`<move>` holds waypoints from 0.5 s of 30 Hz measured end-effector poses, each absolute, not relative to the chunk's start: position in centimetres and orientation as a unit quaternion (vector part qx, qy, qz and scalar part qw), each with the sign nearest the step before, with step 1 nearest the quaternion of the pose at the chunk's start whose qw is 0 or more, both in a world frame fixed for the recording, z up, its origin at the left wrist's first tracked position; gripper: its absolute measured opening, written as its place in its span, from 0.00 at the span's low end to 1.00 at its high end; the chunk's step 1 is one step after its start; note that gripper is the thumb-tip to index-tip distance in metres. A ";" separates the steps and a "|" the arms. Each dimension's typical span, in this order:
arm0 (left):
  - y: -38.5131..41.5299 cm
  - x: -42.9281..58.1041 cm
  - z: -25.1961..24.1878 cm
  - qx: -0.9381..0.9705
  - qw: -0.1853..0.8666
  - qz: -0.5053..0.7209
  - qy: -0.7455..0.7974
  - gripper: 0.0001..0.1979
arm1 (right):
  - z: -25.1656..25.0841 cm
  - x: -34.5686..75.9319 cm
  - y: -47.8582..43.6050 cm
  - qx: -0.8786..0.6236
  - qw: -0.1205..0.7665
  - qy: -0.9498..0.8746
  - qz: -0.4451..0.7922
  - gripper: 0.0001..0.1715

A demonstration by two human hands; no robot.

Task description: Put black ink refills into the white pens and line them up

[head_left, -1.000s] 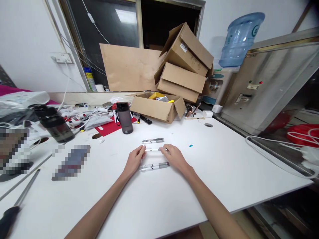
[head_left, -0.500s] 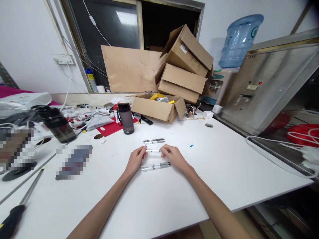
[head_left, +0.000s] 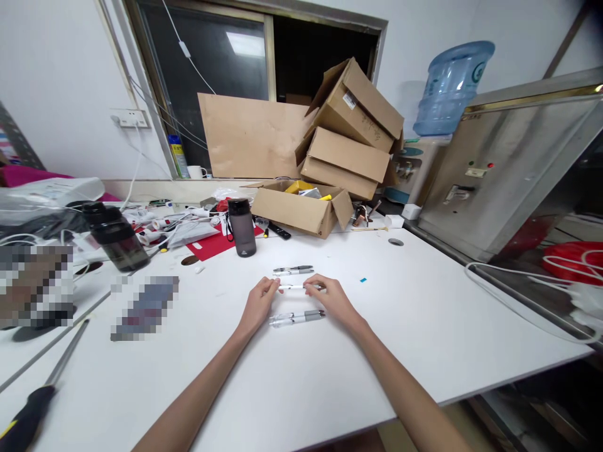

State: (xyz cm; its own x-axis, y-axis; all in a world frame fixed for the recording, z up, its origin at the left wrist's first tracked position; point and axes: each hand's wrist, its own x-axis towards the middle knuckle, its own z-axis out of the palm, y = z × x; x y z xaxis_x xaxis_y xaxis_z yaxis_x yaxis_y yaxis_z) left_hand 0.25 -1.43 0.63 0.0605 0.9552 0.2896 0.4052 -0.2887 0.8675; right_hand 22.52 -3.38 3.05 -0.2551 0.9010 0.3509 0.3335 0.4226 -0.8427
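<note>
Between my two hands a white pen point(head_left: 293, 287) is held level, just over the white table point(head_left: 358, 364). My left hand point(head_left: 260, 302) pinches its left end. The fingers of my right hand point(head_left: 330, 296) are closed on its right end, where a grey part shows. Beyond the hands, pens with dark and grey parts point(head_left: 293, 270) lie side by side. Nearer to me, between my wrists, clear pens with grey grips point(head_left: 298, 317) lie close together; I cannot tell exactly how many.
A dark water bottle point(head_left: 242, 227) stands behind, beside an open cardboard box point(head_left: 292, 209). To the left are a second bottle point(head_left: 115, 237), a blurred-out flat object point(head_left: 146, 307) and a screwdriver point(head_left: 35, 402). A small blue scrap point(head_left: 363, 280) lies to the right. A metal cabinet point(head_left: 513, 169) borders the table.
The camera view has shifted slightly, so everything sits a little lower and to the right. Both hands keep their hold on the white pen, with hardly any movement.
</note>
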 end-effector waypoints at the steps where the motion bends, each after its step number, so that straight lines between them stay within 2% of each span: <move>1: -1.5 0.3 0.7 0.664 0.297 0.456 0.512 0.27 | 3.0 22.5 -3.3 -0.420 0.445 -0.722 0.322 0.13; 4: -1.5 0.3 0.7 0.667 0.292 0.452 0.514 0.27 | 2.9 22.5 -3.2 -0.408 0.466 -0.717 0.319 0.13; 9: -1.2 0.2 0.5 0.675 0.288 0.447 0.512 0.27 | 2.5 22.5 -3.1 -0.446 0.425 -0.698 0.365 0.19; 15: -1.1 0.0 0.4 0.663 0.315 0.446 0.512 0.27 | 2.6 22.5 -2.8 -0.407 0.460 -0.710 0.346 0.12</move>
